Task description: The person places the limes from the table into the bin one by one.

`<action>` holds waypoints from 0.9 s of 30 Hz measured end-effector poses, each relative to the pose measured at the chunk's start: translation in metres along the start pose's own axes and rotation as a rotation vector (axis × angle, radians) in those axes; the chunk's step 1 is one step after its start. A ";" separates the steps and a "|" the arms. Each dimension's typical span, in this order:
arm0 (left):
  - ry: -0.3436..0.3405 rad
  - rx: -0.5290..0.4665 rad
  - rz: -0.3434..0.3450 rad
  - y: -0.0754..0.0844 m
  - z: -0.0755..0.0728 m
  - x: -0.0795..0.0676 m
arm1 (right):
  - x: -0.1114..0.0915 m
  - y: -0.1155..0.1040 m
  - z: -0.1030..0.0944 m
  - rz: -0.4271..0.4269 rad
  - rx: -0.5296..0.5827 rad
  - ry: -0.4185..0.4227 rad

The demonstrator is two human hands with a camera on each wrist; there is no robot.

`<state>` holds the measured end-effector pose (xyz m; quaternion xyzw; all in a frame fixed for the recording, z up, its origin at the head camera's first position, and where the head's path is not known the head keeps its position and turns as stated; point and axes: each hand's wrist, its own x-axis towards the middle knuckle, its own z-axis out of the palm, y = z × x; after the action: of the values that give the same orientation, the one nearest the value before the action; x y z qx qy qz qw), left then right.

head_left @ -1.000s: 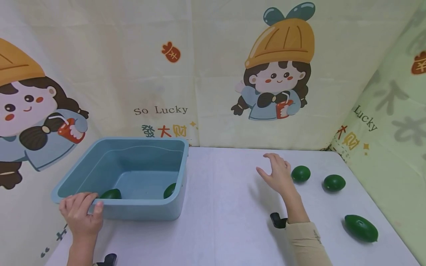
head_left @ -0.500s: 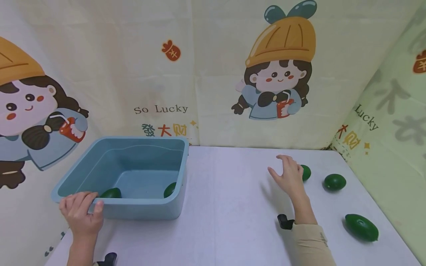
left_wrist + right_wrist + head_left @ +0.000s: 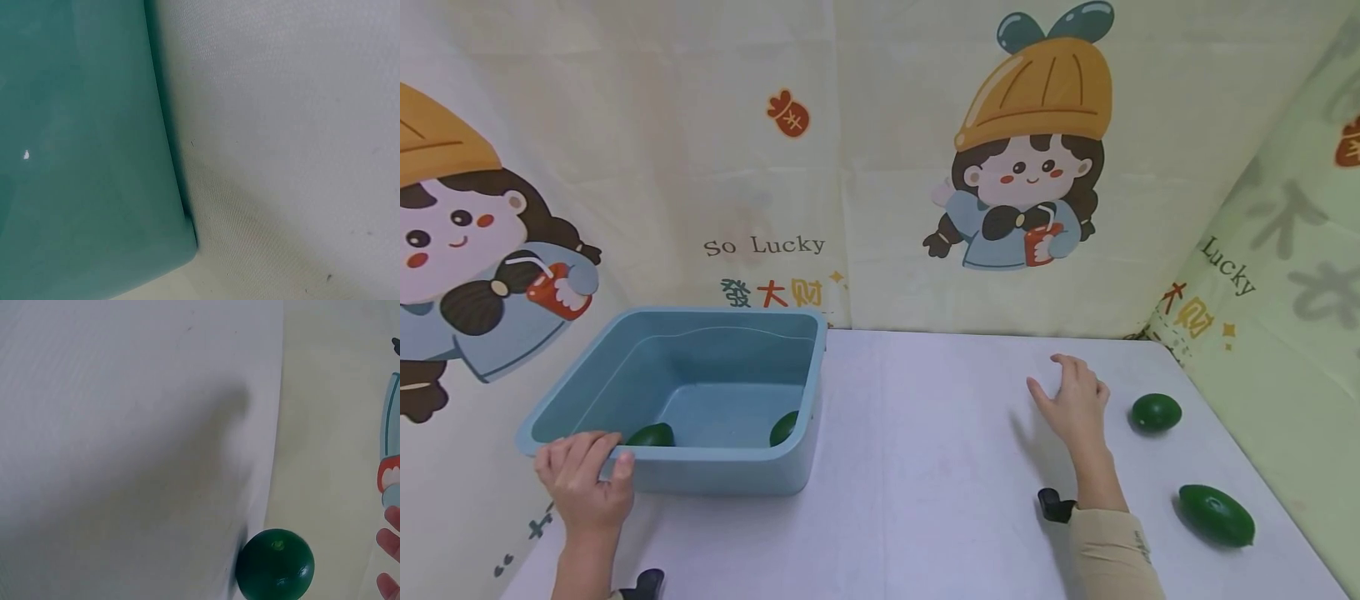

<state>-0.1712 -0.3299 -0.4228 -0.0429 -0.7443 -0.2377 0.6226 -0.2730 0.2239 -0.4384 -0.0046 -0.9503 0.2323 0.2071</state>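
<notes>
At the left of the head view, my left hand grips the near rim of a blue plastic tub, fingers over the edge and thumb outside. Inside the tub lie two smooth green fruits, one green fruit near that hand and another green fruit partly hidden by the wall. My right hand hovers over the table with thumb and fingers spread, holding nothing. In the right wrist view a round-looking green fruit shows below the fingertips; in the head view the hand covers one fruit.
Two more fruits rest on the white table: an oval fruit right of my right hand and a longer fruit nearer the front. A printed cloth hangs behind the table and along both sides.
My right hand has moved to the right, its fingers still spread, and now covers the fruit that showed beside it before. The left hand and the tub have stayed put.
</notes>
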 end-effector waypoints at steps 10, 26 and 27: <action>-0.016 0.018 -0.009 0.000 -0.001 -0.001 | 0.001 0.018 -0.004 0.069 -0.045 -0.030; -0.022 0.031 -0.008 -0.001 -0.001 0.001 | 0.002 0.045 -0.010 0.190 -0.048 -0.109; -0.023 0.028 -0.007 -0.001 -0.001 0.001 | 0.002 0.047 -0.011 0.196 -0.047 -0.121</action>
<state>-0.1708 -0.3312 -0.4220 -0.0342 -0.7547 -0.2288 0.6139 -0.2748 0.2709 -0.4495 -0.0885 -0.9612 0.2292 0.1252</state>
